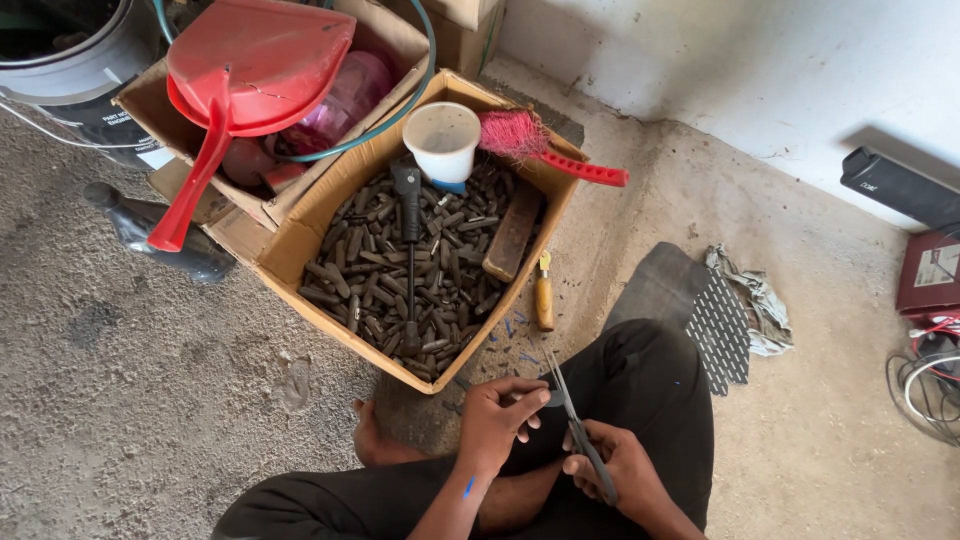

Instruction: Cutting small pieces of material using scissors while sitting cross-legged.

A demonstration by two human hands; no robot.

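My head camera looks steeply down from close above, the box (420, 250) straight ahead beyond my knees.

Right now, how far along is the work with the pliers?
Looks done: blue scraps lie on the floor by the box. In hand: the right hand holds pliers, while the left hand pinches a small dark piece at the tip. Left: the cardboard box is full of dark pieces.
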